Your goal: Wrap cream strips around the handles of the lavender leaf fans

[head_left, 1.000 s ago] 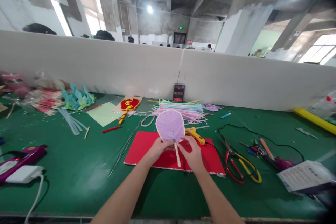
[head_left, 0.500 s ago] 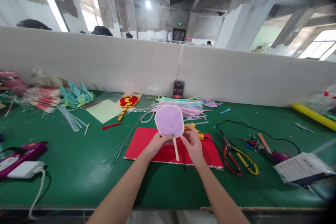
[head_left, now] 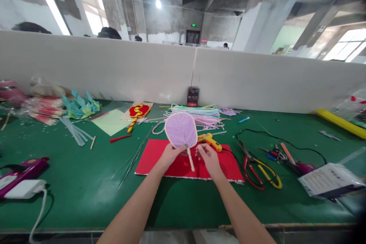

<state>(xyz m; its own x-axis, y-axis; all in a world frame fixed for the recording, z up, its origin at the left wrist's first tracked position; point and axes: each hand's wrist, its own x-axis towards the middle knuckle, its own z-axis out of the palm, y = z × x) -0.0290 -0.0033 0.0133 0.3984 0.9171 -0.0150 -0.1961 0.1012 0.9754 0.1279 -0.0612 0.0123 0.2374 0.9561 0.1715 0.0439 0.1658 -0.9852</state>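
A small round fan [head_left: 180,129] with a lilac pile-covered face, a cream rim and a twisted cream handle is held up over a red board [head_left: 160,158]. My left hand [head_left: 173,156] is closed on its lower edge, thumb in front near the handle and the other fingers behind. My right hand [head_left: 208,156] hovers just right of the handle, apart from the fan, its fingers loosely bent with no object visible in them. Behind that hand a yellow hot glue gun [head_left: 210,140] lies on the board's far edge.
Pliers with red and yellow handles [head_left: 254,167] lie to the right, near a boxed packet [head_left: 328,181]. Lilac and mint pipe cleaners [head_left: 197,116] are piled behind the fan. A red-and-yellow fan [head_left: 139,110] rests back left; a purple power strip [head_left: 25,173] sits at left.
My right hand has come away from the fan's lower right edge and dropped slightly. The fan, still in my left hand, has shifted a little left and tilted.
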